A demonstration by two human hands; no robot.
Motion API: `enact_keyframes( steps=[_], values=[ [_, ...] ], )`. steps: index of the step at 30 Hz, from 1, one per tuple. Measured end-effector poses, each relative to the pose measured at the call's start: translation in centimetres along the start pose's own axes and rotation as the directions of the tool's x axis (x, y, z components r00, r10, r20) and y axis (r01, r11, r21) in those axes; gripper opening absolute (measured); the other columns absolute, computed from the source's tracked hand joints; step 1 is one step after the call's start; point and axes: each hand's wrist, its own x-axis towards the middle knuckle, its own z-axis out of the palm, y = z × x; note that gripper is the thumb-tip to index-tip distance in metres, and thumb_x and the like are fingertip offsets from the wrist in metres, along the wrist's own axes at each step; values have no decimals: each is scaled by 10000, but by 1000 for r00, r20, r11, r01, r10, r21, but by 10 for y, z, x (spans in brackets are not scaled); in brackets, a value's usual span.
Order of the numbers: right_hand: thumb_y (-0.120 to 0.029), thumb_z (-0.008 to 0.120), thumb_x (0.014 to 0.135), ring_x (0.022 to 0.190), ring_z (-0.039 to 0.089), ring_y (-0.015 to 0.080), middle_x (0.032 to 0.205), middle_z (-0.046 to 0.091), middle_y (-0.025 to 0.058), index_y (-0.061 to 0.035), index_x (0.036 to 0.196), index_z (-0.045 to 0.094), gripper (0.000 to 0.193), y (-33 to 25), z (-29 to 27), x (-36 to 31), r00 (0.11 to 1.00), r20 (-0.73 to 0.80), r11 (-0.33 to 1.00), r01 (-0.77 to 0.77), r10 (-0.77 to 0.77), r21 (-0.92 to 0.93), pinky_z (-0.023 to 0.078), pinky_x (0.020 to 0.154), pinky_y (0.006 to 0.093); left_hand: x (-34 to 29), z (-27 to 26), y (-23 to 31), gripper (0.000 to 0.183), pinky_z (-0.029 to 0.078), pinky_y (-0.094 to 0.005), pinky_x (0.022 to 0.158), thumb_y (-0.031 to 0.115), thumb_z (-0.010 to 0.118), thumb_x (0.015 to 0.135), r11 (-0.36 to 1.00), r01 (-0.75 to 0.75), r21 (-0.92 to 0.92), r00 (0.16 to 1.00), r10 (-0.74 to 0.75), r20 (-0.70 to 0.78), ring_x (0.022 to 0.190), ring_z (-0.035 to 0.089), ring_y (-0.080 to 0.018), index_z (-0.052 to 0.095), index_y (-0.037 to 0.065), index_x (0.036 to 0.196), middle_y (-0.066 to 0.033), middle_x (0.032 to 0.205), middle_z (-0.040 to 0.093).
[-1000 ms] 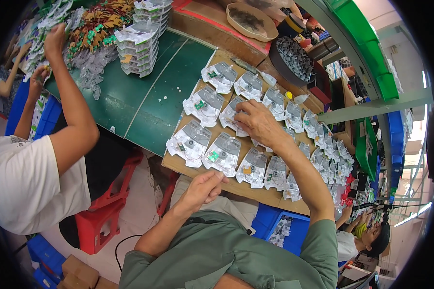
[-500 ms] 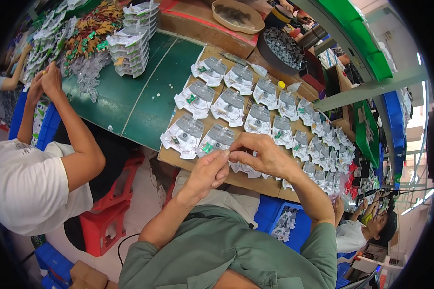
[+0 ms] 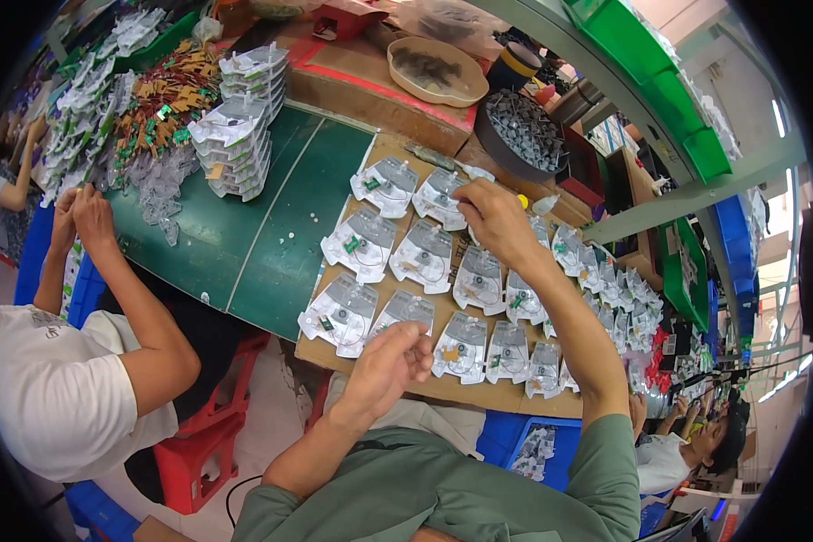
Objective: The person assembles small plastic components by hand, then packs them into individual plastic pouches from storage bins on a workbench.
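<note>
Cannot tell whether either grip is apart or together; a grey-and-white housing (image 3: 437,199) lies at the right hand's (image 3: 499,221) ten o'clock, another housing (image 3: 408,312) at the left hand's (image 3: 388,366) twelve-to-one

Whether the right hand (image 3: 495,221) holds anything cannot be seen; its fingers point away. The left hand (image 3: 387,363) covers the near edge of a grey-and-white plastic housing (image 3: 405,313), its palm hidden. At left, a co-worker (image 3: 72,393) has their head cut off; anything between their fingers is too small to identify.
</note>
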Motion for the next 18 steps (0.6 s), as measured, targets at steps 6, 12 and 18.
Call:
enact_keyframes(
  steps=[6,12,18],
  values=[
    [-64,682,786,983,557,283,1005,578,79,-41,904,677,121,25,26,22,968,162,953,223,-191,-207,462,834,402,-3,-7,5,253,504,-390,892,90,433,994,998,-53,-24,987,56,147,1052,600,-299,502,-33,1204,-187,1129,586],
    [-77,662,786,987,541,269,1014,575,87,-39,862,692,90,35,33,24,953,200,966,246,-226,-78,436,850,377,1,-4,12,334,493,-422,973,125,424,1012,999,-17,-42,978,25,206,1197,560,-357,474,-61,1285,-256,1285,541],
    [-83,667,787,998,540,284,1025,591,91,-39,900,693,124,36,32,23,942,268,974,222,-203,-43,449,875,383,3,-2,11,393,482,-417,993,180,427,1025,998,-43,-39,978,50,201,1221,543,-350,442,-55,1340,-239,1331,520]
  ],
)
